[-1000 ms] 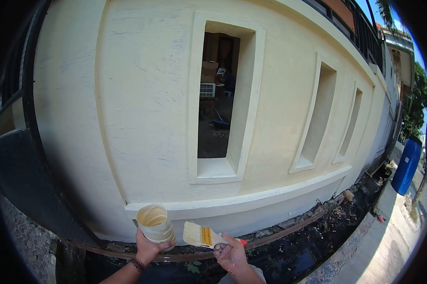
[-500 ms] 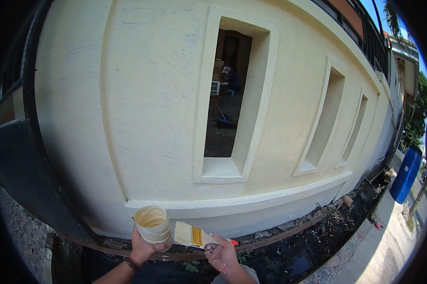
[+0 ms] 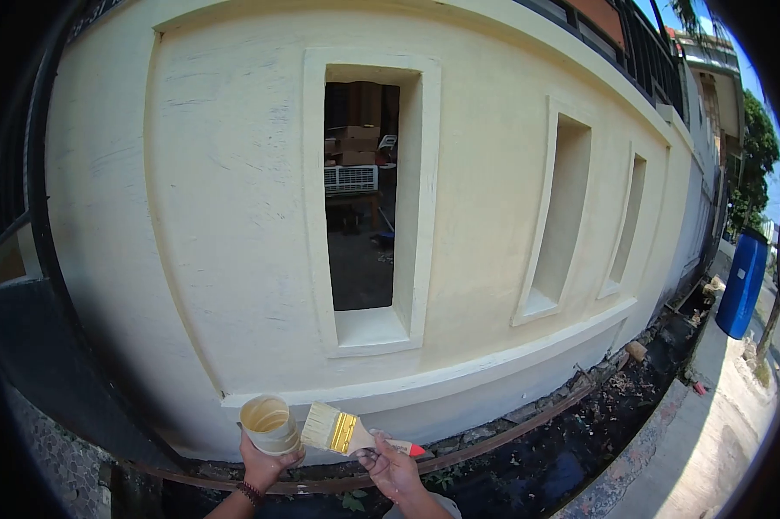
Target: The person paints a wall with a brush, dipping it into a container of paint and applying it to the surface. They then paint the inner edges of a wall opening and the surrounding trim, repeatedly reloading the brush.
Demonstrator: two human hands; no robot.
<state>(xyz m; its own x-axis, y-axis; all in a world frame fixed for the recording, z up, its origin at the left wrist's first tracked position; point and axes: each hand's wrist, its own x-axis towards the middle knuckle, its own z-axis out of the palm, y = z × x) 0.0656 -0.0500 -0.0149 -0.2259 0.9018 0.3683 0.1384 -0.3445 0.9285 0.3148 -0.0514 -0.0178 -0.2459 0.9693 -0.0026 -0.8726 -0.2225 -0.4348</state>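
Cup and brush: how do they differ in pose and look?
The cup stands upright in the left hand; the brush lies near level in the right hand, bristles toward the cup. The cup is round and cream; the brush is flat, with a gold ferrule and red handle tip. Both carry cream paint.

A small cream plastic cup point(image 3: 269, 425) stands upright and open at the near left, pale yellow paint inside. Just right of it a flat paintbrush point(image 3: 340, 432) lies almost level, with pale bristles by the cup's side, a gold ferrule, and a red-tipped handle pointing right.
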